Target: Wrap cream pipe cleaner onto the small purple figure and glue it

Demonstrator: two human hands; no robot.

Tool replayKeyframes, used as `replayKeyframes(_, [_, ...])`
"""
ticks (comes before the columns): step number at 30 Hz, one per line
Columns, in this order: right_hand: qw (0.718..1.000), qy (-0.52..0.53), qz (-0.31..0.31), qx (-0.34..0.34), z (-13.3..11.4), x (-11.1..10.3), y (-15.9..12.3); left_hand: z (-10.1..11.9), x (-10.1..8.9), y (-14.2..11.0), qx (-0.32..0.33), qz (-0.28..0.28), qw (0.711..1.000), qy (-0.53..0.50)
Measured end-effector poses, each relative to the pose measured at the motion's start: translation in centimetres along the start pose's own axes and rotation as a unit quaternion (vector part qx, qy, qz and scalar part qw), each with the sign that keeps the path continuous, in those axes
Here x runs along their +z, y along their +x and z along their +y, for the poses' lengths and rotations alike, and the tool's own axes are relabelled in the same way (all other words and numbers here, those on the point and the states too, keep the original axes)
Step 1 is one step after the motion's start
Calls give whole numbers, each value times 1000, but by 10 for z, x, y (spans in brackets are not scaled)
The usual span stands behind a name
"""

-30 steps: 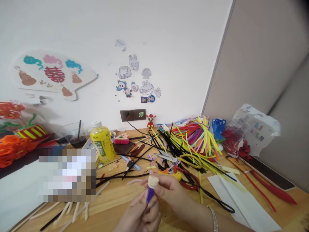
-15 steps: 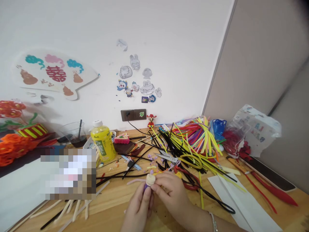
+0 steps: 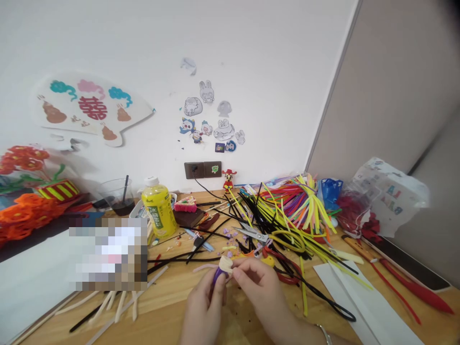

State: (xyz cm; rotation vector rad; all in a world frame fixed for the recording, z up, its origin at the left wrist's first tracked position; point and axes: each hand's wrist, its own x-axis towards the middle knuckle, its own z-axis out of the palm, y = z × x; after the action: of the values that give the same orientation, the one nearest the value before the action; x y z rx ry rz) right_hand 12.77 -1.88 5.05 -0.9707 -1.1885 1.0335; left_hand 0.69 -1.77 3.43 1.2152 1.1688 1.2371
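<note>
the left hand [image 3: 203, 302] is pinching the purple fuzzy stem [image 3: 217, 275], which is leaning rightward under the cream coiled cap [image 3: 226, 263], whose right edge the right hand [image 3: 262, 287] is pinching.

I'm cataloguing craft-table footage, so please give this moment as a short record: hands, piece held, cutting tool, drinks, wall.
Left hand: grips the cream-and-purple piece by its purple part
Right hand: fingertips pinched at its cream part
Cutting tool: scissors, lying beyond the hands
Drinks: capped yellow bottle; clear cup with straw
Wall: cartoon cutouts, fan-shaped paper
</note>
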Motion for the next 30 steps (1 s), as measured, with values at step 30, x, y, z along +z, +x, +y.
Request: replayKeyframes(30, [979, 105, -167, 44, -5, -13, 12, 20, -5, -4, -189, -284, 903, -262])
